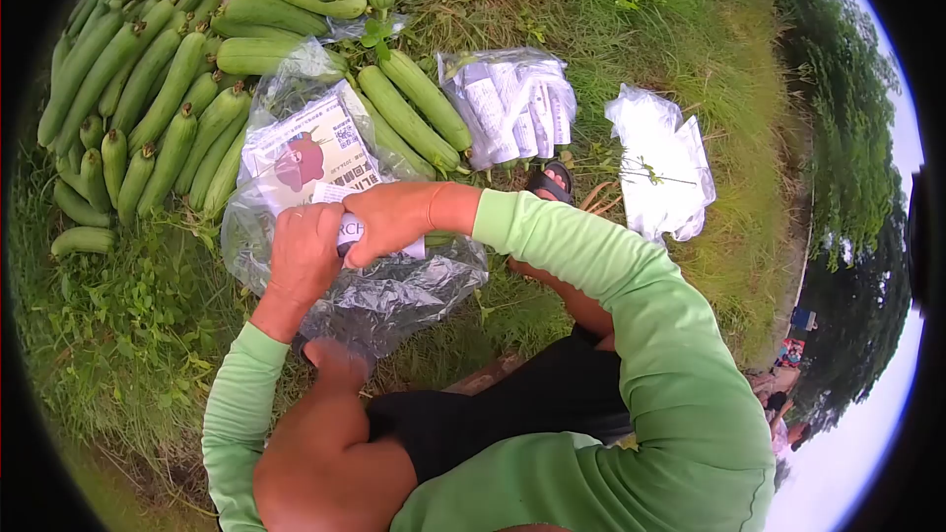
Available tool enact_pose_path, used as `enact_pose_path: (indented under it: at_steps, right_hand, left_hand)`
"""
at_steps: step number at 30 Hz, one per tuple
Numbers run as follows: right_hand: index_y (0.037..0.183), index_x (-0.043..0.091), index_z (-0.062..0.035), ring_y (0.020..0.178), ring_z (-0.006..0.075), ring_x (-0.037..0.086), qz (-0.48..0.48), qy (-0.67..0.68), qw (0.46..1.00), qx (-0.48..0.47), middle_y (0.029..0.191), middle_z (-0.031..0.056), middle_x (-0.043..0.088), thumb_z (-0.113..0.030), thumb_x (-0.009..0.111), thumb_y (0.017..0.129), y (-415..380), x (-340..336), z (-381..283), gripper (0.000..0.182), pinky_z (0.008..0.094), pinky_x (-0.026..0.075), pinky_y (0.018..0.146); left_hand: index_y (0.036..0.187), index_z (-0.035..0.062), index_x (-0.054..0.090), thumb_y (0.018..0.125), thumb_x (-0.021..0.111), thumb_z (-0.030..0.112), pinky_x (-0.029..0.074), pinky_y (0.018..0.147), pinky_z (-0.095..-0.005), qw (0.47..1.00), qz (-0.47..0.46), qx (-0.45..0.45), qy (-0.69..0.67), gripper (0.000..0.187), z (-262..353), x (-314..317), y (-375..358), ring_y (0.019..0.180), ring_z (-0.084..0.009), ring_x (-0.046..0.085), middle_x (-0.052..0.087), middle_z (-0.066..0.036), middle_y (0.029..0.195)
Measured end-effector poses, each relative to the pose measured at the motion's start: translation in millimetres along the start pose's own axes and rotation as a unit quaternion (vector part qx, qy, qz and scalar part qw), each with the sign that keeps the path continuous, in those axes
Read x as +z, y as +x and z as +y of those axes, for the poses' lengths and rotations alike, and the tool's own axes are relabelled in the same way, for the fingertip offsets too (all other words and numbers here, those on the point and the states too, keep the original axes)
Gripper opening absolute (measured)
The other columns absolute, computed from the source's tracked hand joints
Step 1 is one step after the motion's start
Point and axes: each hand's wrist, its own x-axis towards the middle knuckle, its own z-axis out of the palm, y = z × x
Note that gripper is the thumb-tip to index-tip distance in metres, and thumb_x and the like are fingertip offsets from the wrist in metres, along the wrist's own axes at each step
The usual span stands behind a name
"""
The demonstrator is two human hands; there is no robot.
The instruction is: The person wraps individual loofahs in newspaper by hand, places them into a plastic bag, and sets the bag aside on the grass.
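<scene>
A clear plastic bag (394,286) lies spread on the grass between my feet, around a printed paper sheet (320,153) with a reddish animal drawing. Over the sheet's lower edge, my left hand (304,251) is closed, its fingers pressed against a small wrapped item (352,229) with dark lettering. My right hand (399,217) meets it from the other side, fingers bent round the same item. Only part of that item shows between the hands. Long green gourds (409,113) lie just beyond the bag.
A big heap of green gourds (148,69) fills the upper left. Paper-wrapped gourds in a clear bag (507,103) lie beyond my sandalled foot (550,180). White plastic bags (662,163) rest on grass to the right. People (778,404) are far off at the right.
</scene>
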Motion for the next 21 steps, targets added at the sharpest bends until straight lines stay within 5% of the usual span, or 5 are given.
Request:
enact_pose_path:
  at_steps: [3, 6, 9, 12, 21]
  right_hand:
    - [0.104, 0.060, -0.0013, 0.089, 0.0293, 0.071, 0.127, -0.262, 0.954, -0.066, 0.087, 0.0117, 0.067, -0.030, 0.071, 0.081, -64.0, 4.1, -7.9, 0.039, 0.0445, 0.054, 0.077]
    - [0.096, 0.058, -0.0044, 0.081, 0.0260, 0.070, 0.291, -0.421, 0.847, -0.140, 0.081, 0.0104, 0.062, -0.021, 0.074, 0.073, -118.9, 4.6, -7.4, 0.032, 0.0458, 0.053, 0.072]
    - [0.100, 0.060, -0.0030, 0.085, 0.0289, 0.070, 0.148, -0.246, 0.955, -0.074, 0.086, 0.0130, 0.066, -0.022, 0.077, 0.072, -176.1, -5.1, 0.5, 0.038, 0.0448, 0.054, 0.075]
    - [0.107, 0.061, -0.0025, 0.092, 0.0318, 0.069, -0.094, 0.079, 0.991, 0.045, 0.093, 0.0147, 0.069, -0.026, 0.076, 0.075, -209.4, -11.8, 28.2, 0.043, 0.0438, 0.054, 0.081]
    - [0.135, 0.055, -0.0121, 0.106, 0.0240, 0.060, 0.350, -0.346, 0.868, 0.058, 0.114, 0.0053, 0.060, -0.021, 0.071, 0.077, -336.7, 2.7, 71.1, 0.061, 0.0385, 0.048, 0.087]
  left_hand:
    - [0.119, 0.0017, 0.064, 0.076, 0.077, 0.009, 0.053, 0.088, -0.0394, 0.916, -0.264, -0.214, -0.213, 0.046, 54.0, -46.0, 33.5, 0.094, -0.0316, 0.069, 0.072, -0.013, 0.104]
    - [0.122, 0.0008, 0.068, 0.075, 0.078, 0.013, 0.051, 0.093, -0.0332, 0.627, -0.456, -0.305, -0.553, 0.050, 68.8, -55.9, 46.0, 0.102, -0.0143, 0.065, 0.072, -0.004, 0.110]
    - [0.116, 0.0016, 0.066, 0.080, 0.079, 0.016, 0.052, 0.092, -0.0380, 0.776, -0.519, -0.127, -0.335, 0.041, 124.9, -79.8, 84.0, 0.098, -0.0239, 0.069, 0.072, -0.011, 0.107]
    - [0.112, 0.0032, 0.065, 0.076, 0.080, 0.026, 0.053, 0.086, -0.0440, 0.946, -0.289, 0.146, -0.013, 0.045, 180.1, -79.1, 89.4, 0.098, -0.0349, 0.070, 0.073, -0.015, 0.103]
    - [0.107, 0.0002, 0.067, 0.085, 0.077, 0.034, 0.054, 0.075, -0.0331, 0.700, -0.616, -0.019, -0.361, 0.042, 210.4, -3.5, 207.5, 0.078, -0.0162, 0.067, 0.071, -0.006, 0.091]
